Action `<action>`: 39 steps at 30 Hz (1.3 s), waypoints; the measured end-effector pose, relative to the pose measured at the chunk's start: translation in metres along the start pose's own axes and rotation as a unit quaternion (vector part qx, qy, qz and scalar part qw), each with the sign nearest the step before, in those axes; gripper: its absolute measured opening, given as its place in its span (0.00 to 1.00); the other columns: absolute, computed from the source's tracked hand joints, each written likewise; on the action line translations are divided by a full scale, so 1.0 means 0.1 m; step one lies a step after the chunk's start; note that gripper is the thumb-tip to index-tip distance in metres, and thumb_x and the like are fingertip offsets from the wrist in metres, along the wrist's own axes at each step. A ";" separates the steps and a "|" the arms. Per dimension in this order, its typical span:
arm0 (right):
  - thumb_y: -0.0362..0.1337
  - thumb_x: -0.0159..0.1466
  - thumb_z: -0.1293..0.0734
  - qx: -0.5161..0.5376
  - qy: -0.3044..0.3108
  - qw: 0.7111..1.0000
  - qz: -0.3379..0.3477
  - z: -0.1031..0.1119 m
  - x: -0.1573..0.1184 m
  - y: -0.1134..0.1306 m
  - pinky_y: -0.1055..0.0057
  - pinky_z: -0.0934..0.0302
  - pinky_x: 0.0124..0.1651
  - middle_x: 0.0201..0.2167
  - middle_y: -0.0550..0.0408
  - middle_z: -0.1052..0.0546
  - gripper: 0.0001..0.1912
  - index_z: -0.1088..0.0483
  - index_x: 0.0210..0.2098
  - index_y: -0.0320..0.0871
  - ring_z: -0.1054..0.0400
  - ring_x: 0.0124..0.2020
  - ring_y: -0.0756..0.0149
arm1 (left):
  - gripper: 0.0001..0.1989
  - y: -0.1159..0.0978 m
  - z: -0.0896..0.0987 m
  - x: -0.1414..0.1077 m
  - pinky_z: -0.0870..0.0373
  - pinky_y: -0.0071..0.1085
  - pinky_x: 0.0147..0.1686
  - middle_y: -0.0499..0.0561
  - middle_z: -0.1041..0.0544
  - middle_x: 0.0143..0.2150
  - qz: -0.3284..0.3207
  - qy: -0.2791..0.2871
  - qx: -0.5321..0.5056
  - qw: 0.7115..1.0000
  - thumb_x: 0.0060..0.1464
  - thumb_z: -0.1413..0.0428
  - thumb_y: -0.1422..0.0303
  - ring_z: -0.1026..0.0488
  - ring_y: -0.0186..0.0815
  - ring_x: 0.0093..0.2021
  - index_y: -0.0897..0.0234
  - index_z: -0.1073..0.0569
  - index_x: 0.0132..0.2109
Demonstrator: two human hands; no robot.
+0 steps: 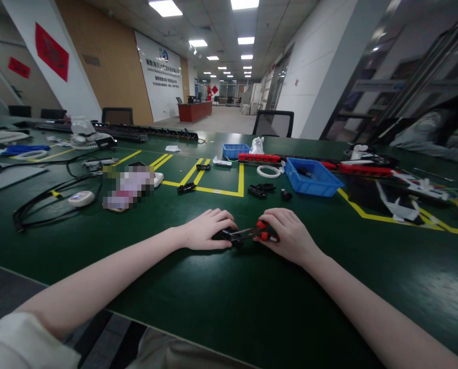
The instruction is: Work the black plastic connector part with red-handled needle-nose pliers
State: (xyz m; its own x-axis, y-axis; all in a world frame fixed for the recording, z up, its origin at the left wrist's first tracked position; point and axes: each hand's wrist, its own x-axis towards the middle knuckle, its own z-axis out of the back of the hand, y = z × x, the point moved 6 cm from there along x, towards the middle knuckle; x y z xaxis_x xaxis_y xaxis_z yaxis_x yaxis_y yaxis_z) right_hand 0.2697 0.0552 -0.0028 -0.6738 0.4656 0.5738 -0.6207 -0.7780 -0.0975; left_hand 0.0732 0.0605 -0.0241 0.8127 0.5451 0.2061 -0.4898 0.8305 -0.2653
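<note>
My left hand [210, 230] grips a small black part [234, 238] just above the green table [198, 297]. Closed round the red handles of a small pair of pliers [267, 236], my right hand [289, 234] is to the right of it. The metal jaws of the pliers point left and reach the black part; whether they touch it is too small to tell. Beyond my hands lie several loose black pieces [257, 191], a small black piece [286, 194], and another black piece [186, 188] further left.
A blue bin [314, 179] stands at the back right, with a smaller blue bin [235, 149] further back. A phone [129, 188], black cables [40, 222] and a white round device [81, 198] lie left. Red strips [259, 158] lie behind.
</note>
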 end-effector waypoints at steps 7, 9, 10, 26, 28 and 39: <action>0.28 0.57 0.36 -0.011 -0.005 1.000 0.024 -0.01 -0.02 -0.01 0.51 0.35 0.54 0.46 0.45 0.27 0.18 0.33 0.47 0.44 0.32 0.50 0.52 | 0.18 -0.01 0.04 0.00 0.37 0.38 0.52 0.54 0.30 0.56 0.001 -0.005 -0.011 1.000 0.65 0.47 0.54 0.32 0.42 0.53 0.60 0.31 0.55; 0.27 0.58 0.36 -0.009 -0.011 0.999 0.029 0.00 -0.04 -0.01 0.51 0.35 0.55 0.47 0.45 0.26 0.18 0.33 0.47 0.43 0.32 0.51 0.52 | 0.18 0.00 0.05 0.00 0.37 0.38 0.53 0.54 0.29 0.56 0.001 -0.004 -0.015 1.000 0.64 0.47 0.55 0.32 0.42 0.53 0.60 0.31 0.55; 0.27 0.58 0.36 -0.007 -0.013 0.999 0.031 0.00 -0.05 -0.01 0.51 0.35 0.55 0.47 0.45 0.26 0.17 0.33 0.47 0.43 0.32 0.51 0.52 | 0.19 0.01 0.04 0.00 0.37 0.38 0.53 0.54 0.29 0.56 0.000 -0.003 -0.015 1.000 0.64 0.46 0.54 0.32 0.42 0.53 0.60 0.31 0.55; 0.45 0.71 0.44 0.051 0.015 0.998 -0.014 0.01 -0.02 -0.08 0.63 0.37 0.39 0.38 0.47 0.23 0.15 0.30 0.41 0.43 0.29 0.37 0.60 | 0.17 -0.01 0.00 -0.02 0.33 0.34 0.40 0.53 0.26 0.45 -0.003 0.013 0.022 1.000 0.63 0.45 0.56 0.26 0.40 0.43 0.63 0.32 0.51; 0.42 0.71 0.45 0.057 0.012 0.998 -0.034 -0.01 -0.01 -0.13 0.64 0.38 0.39 0.38 0.48 0.23 0.15 0.30 0.40 0.43 0.29 0.37 0.61 | 0.16 0.00 0.00 -0.01 0.32 0.33 0.39 0.52 0.24 0.44 0.013 0.020 0.002 1.000 0.64 0.45 0.57 0.25 0.39 0.42 0.63 0.33 0.52; 0.35 0.71 0.45 0.055 -0.010 0.994 -0.092 0.03 0.04 -0.23 0.67 0.36 0.37 0.35 0.50 0.23 0.14 0.29 0.38 0.43 0.29 0.35 0.64 | 0.15 -0.02 0.02 0.01 0.31 0.35 0.42 0.52 0.22 0.43 0.017 0.020 -0.045 0.999 0.62 0.45 0.62 0.23 0.41 0.42 0.62 0.34 0.52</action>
State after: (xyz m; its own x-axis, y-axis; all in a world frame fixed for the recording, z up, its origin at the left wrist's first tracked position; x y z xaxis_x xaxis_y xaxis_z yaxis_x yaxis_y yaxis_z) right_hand 0.2826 0.0741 0.0041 -0.5433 0.5973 0.5899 -0.6851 -0.7216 0.0995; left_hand 0.0742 0.0600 -0.0213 0.8094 0.5657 0.1578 -0.4882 0.7975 -0.3544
